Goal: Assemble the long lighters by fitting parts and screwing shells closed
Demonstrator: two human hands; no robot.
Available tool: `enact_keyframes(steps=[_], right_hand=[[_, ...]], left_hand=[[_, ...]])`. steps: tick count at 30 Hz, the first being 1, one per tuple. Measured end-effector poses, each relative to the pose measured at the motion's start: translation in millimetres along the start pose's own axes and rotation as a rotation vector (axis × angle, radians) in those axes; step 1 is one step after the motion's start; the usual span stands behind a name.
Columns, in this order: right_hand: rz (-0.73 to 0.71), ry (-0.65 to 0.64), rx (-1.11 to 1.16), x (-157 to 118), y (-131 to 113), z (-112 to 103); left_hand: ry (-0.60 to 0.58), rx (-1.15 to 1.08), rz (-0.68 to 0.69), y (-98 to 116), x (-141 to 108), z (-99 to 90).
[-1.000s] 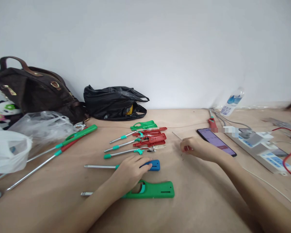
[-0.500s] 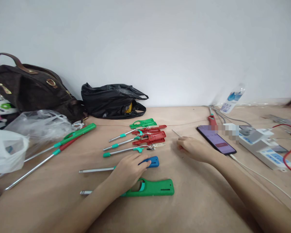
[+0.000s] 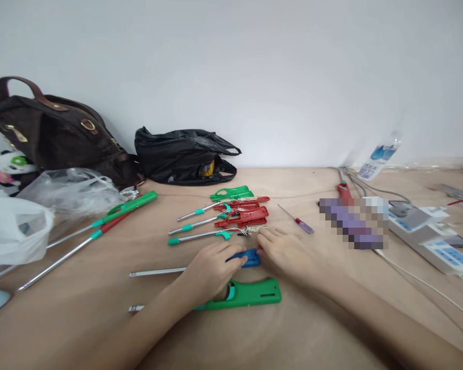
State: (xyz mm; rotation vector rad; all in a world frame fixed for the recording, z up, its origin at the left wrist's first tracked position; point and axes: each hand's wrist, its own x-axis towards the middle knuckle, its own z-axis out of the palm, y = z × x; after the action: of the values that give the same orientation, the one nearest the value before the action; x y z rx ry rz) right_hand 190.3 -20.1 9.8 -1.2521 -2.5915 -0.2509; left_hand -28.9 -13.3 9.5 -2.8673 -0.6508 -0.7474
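Observation:
A blue long-neck gas lighter (image 3: 251,258) lies on the table, its metal tube pointing left. My left hand (image 3: 213,261) is closed over the middle of it, thumb along the handle. At the handle's right end, my right hand (image 3: 277,249) has its fingers bent against the edge; they partly hide it. A whole green lighter (image 3: 256,294) lies just nearer to me, partly under my left forearm. Beyond the hands are opened red lighter casings (image 3: 241,217), a green casing (image 3: 231,193) and several metal tubes with loose inner parts. A purple-handled screwdriver (image 3: 304,226) rests right of them.
Two more lighters (image 3: 127,206) lie at the left near clear and white plastic bags (image 3: 15,226). A dark backpack (image 3: 65,131) and black bag (image 3: 177,156) stand against the wall. At right are a blurred-out phone, a power strip (image 3: 420,236), cables and a bottle (image 3: 378,156).
My right hand has put the screwdriver down on the table and come left to the blue lighter's handle end. My left hand stays on that lighter. The view has shifted slightly.

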Motion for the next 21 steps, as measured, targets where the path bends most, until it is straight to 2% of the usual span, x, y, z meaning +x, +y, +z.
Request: enact_keyframes(steps=[15,21], right_hand=[[-0.095,0.005,-0.155,5.4,-5.5,-0.8],[-0.074,-0.04,-0.096,7.3,-8.4,-3.9]], left_hand=[[0.0,0.006,0.039,-1.0,-0.6,1.9],[0.009,0.017,0.048,-0.9,0.3,2.5]])
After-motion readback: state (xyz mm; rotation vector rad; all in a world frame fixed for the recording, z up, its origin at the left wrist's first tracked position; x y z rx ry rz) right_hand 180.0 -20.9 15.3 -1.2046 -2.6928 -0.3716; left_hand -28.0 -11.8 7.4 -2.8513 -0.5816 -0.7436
